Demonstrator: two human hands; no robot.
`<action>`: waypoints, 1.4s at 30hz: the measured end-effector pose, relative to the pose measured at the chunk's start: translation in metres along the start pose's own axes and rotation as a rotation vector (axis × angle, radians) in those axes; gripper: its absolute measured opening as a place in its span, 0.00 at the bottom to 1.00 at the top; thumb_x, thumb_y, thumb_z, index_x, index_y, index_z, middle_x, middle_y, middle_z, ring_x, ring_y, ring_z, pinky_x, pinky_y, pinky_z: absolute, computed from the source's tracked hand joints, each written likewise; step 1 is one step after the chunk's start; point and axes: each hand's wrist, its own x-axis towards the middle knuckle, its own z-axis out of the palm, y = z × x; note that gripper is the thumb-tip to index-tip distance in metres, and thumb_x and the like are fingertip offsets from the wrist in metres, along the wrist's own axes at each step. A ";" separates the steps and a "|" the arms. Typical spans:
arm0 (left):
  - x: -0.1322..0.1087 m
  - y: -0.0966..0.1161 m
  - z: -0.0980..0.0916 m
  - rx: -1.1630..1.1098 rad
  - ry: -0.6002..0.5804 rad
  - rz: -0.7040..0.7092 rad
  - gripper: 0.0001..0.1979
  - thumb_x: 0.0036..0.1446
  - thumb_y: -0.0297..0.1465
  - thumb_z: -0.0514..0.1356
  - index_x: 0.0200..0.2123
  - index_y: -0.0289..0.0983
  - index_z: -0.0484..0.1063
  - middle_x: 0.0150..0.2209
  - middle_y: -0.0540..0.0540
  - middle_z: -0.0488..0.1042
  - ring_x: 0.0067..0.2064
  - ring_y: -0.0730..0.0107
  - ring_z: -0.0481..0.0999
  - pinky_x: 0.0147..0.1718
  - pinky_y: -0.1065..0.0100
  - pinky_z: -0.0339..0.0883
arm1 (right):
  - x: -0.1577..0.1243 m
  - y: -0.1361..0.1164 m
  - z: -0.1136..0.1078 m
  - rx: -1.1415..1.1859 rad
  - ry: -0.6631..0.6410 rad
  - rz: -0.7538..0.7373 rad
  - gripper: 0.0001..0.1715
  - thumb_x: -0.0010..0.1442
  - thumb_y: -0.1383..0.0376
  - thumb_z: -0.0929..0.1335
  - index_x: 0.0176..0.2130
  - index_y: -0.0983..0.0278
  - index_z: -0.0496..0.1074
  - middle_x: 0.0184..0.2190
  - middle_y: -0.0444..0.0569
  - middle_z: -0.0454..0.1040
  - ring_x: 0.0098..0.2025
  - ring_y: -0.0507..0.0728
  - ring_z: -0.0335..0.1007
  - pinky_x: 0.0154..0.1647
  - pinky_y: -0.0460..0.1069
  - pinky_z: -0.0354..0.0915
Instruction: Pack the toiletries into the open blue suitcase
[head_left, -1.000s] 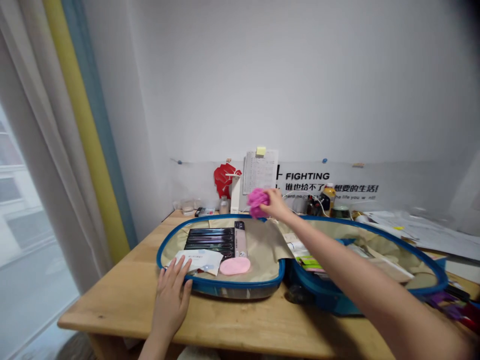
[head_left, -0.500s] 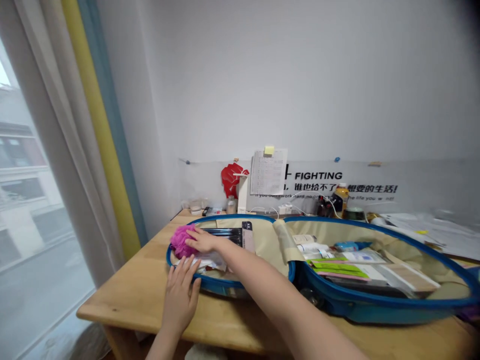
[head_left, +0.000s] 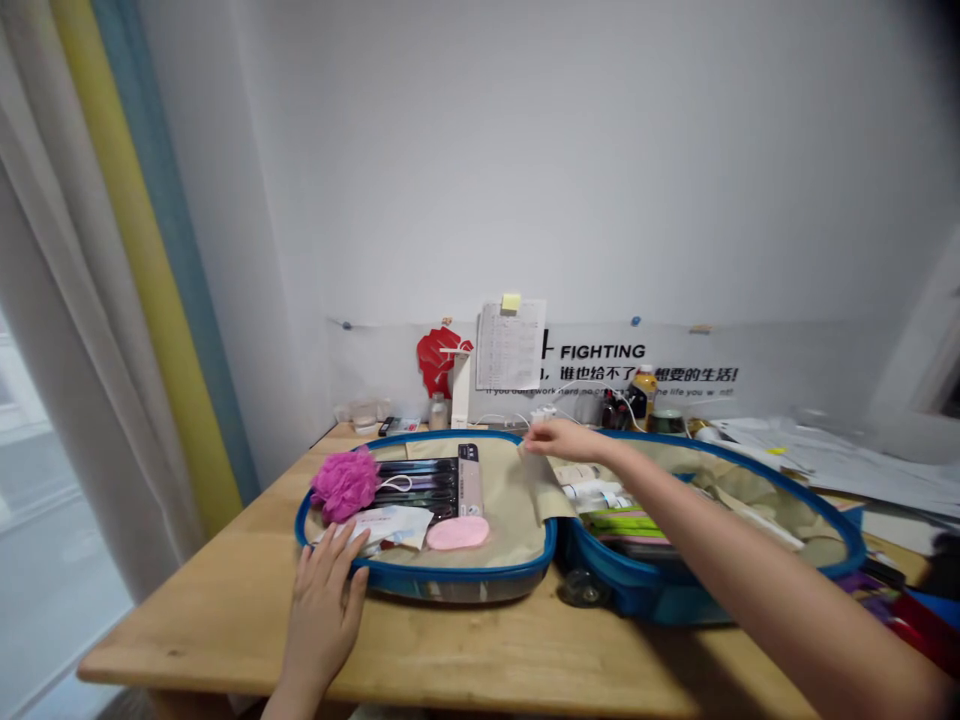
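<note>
An open blue suitcase (head_left: 450, 578) with beige lining lies in two halves. My left hand (head_left: 324, 585) rests spread at the near left rim, fingertips at a white packet (head_left: 390, 522). Close by, a pink bath puff (head_left: 345, 483) sits in the left corner. Beside it lie a pack of dark-handled items (head_left: 420, 482) with a cardboard end and a pink oval item (head_left: 457, 533). My right hand (head_left: 559, 438), fingers curled together, is over the top of the beige flap (head_left: 553, 500) between the halves. Whether it grips the flap is hidden by blur.
The right half holds white tubes (head_left: 596, 493) and green packets (head_left: 622, 522). Bottles (head_left: 641, 395), a jar (head_left: 667, 422) and white cables stand along the wall. Papers (head_left: 780, 450) lie at the back right. Dark and red items (head_left: 926, 620) are at the right edge.
My right hand has left the bath puff and moved right to the flap. The pink oval item now shows. My left hand remains at the near rim. The view has turned slightly right.
</note>
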 end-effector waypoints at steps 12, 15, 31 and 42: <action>0.000 -0.002 0.001 -0.005 0.013 0.010 0.20 0.63 0.35 0.49 0.57 0.40 0.65 0.58 0.40 0.69 0.62 0.55 0.62 0.62 0.50 0.50 | -0.110 0.095 0.018 -0.064 -0.123 0.264 0.19 0.41 0.63 0.70 0.37 0.62 0.73 0.40 0.51 0.76 0.42 0.60 0.72 0.44 0.51 0.64; 0.000 -0.002 0.001 0.006 0.020 0.022 0.20 0.63 0.35 0.49 0.57 0.40 0.65 0.57 0.40 0.69 0.61 0.54 0.63 0.61 0.50 0.50 | -0.113 0.097 0.023 -0.079 -0.105 0.269 0.18 0.39 0.66 0.69 0.36 0.60 0.72 0.39 0.50 0.76 0.41 0.60 0.71 0.42 0.52 0.64; 0.001 0.001 -0.001 -0.019 0.000 -0.020 0.20 0.63 0.36 0.49 0.56 0.41 0.66 0.57 0.41 0.70 0.62 0.56 0.63 0.62 0.51 0.48 | -0.104 0.083 0.009 -0.008 0.031 0.242 0.15 0.47 0.53 0.68 0.28 0.62 0.66 0.25 0.46 0.69 0.29 0.55 0.63 0.32 0.50 0.60; 0.000 0.001 -0.001 -0.032 -0.022 -0.038 0.21 0.63 0.36 0.49 0.57 0.41 0.67 0.58 0.42 0.69 0.63 0.56 0.62 0.62 0.50 0.49 | -0.007 -0.032 0.040 0.068 -0.074 -0.119 0.25 0.65 0.56 0.57 0.55 0.61 0.68 0.44 0.50 0.75 0.38 0.53 0.69 0.44 0.50 0.65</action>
